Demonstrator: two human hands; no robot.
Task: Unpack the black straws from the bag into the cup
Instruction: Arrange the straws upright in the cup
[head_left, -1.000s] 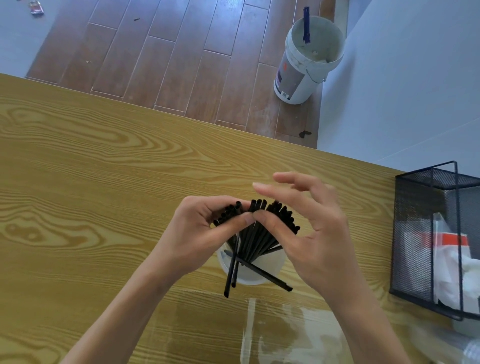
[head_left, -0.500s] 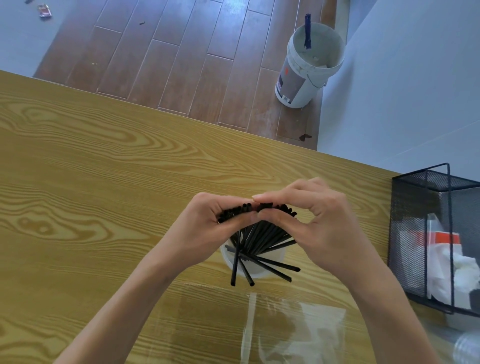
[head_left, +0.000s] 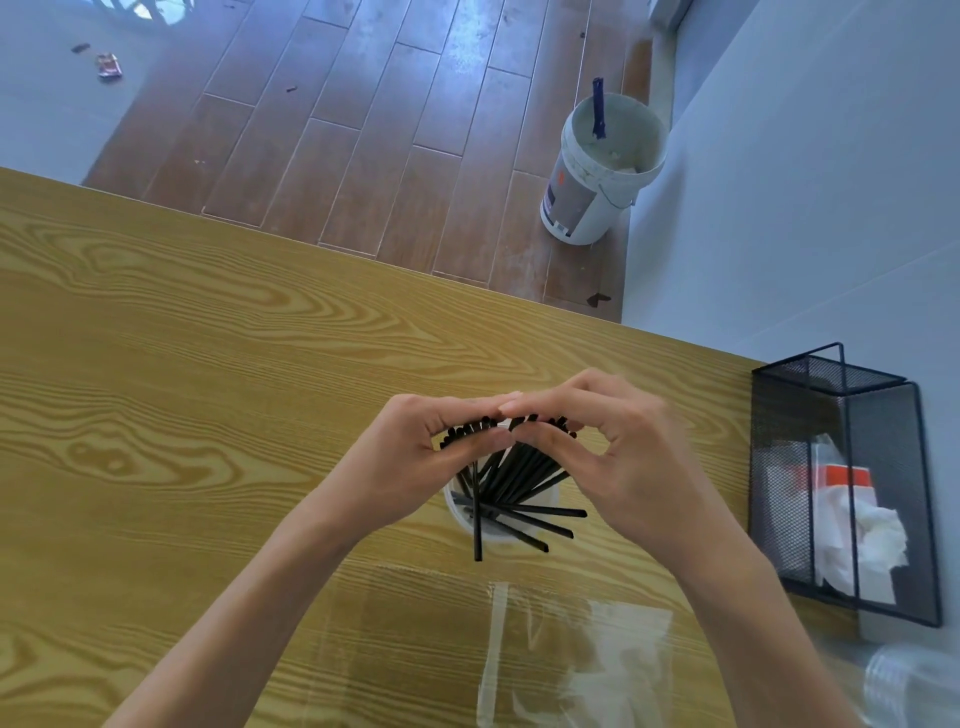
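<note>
A bunch of black straws (head_left: 519, 467) stands in a white cup (head_left: 457, 506) on the wooden table (head_left: 182, 364). My left hand (head_left: 410, 467) and my right hand (head_left: 613, 457) meet over the cup, fingers closed around the straws' upper ends. A few straws lean out over the rim toward me and to the right. The clear plastic bag (head_left: 561, 660) lies flat on the table below the cup, with no straws visible inside.
A black wire-mesh basket (head_left: 852, 499) holding white tissue and a red-and-white pack stands at the table's right edge. A clear plastic object (head_left: 904, 686) sits at the lower right. A white bucket (head_left: 597, 171) stands on the wood floor beyond the table.
My right hand's fingers, spread a second ago, have closed down onto the straw tops beside my left hand. The bunch is pressed lower and a few straws have splayed out sideways.
</note>
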